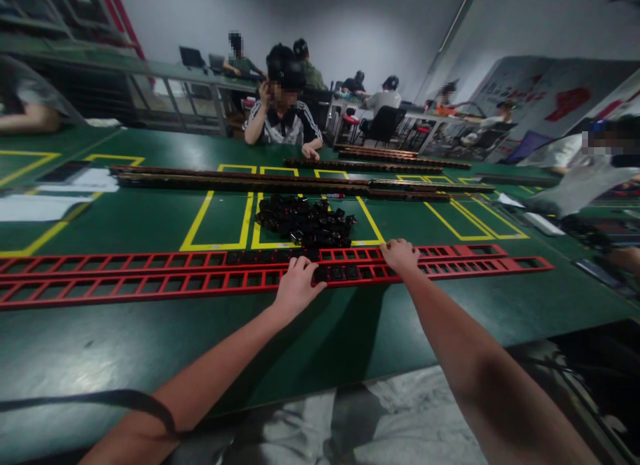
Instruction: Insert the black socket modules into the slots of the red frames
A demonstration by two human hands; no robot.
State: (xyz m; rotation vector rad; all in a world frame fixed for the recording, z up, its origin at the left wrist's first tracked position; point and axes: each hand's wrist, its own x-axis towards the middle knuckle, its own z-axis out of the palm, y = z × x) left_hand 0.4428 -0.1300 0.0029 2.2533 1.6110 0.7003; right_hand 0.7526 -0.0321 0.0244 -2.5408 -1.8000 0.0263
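Note:
Two long red ladder-like frames (150, 284) lie side by side across the green table. My left hand (296, 288) is bent over the nearer frame, its finger and thumb closed around the edge of a black square piece (321, 274). To the right of that piece, more black square pieces (352, 272) sit in the frame's openings. Several dark pieces (255, 256) also fill openings of the farther frame. My right hand (401, 255) is closed over the red frames farther right, with its fingertips partly hidden. Behind the frames lies a heap of small black parts (307, 220).
Long dark strips (240, 180) lie in bundles beyond the heap. White papers (43, 207) are at the left. Yellow tape lines (199, 222) mark the tabletop. A person (284, 112) sits across the table, and other people work at tables behind.

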